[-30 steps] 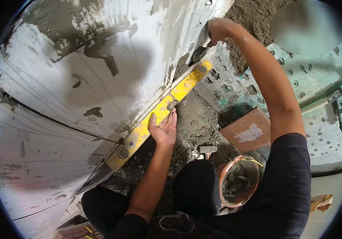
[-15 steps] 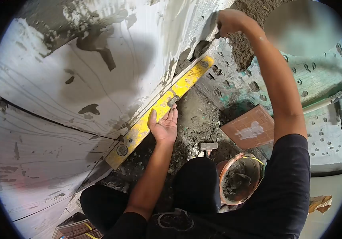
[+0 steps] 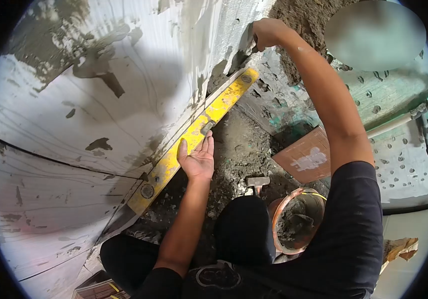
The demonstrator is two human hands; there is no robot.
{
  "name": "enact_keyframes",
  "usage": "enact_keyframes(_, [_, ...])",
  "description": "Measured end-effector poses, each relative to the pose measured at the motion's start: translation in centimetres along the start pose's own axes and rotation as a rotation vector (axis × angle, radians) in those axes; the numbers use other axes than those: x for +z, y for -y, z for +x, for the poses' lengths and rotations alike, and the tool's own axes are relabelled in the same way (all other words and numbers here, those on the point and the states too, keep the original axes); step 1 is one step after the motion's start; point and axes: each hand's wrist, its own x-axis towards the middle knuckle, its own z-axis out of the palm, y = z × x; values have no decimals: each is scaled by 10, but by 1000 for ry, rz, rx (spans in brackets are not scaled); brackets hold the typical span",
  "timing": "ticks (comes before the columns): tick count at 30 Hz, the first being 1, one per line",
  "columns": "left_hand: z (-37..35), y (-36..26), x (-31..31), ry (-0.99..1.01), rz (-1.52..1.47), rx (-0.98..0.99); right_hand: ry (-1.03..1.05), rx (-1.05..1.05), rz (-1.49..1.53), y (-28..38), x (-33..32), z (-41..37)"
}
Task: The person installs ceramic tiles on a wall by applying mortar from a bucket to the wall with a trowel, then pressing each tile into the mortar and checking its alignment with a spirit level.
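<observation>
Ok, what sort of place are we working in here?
Probably a bathroom or wet room being tiled, mid-renovation. Large white tiles smeared with mortar, a yellow spirit level touched by the left hand, a bucket of mortar, and a hacked green wall with a bare pipe.

Left hand point(image 3: 196, 160) open, palm up; right hand point(image 3: 265, 33) raised, fingers curled.

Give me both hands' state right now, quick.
Left hand: open, palm flat against the yellow spirit level.
Right hand: closed on a grey tool; its kind cannot be told.
</observation>
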Motion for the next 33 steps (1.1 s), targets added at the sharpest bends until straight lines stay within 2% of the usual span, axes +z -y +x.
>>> enact_keyframes(5, [-3,0,-1,9,30,21,61,-13,70,-18,-32,-6])
enact_keyframes(7, [-1,1,0,10,34,23,-38,-37,57,-12,-33,-9])
enact_keyframes(10, [-1,1,0,1,17,10,-35,24,-73,5,-12,-4])
enact_keyframes(13, [-1,0,0,-1,25,16,-101,-53,16,-2,-30,-13])
enact_keyframes(14, [-1,0,2,-8,28,17,-19,-35,17,0,-40,-16])
enact_keyframes(17, [-4,0,3,-3,16,9,-97,1,50,2,-6,-8])
enact_keyframes(25, [-2,0,4,17,16,-1,-41,52,47,0,8,-13])
enact_keyframes(26, [-3,2,8,-32,-18,25,-7,117,43,-1,13,-15])
enact_keyframes(30, [-4,1,7,3,-4,17,-44,91,259,-32,12,-45])
enact_keyframes(33, [-3,1,6,-25,-23,16,-129,174,558,-60,66,-69])
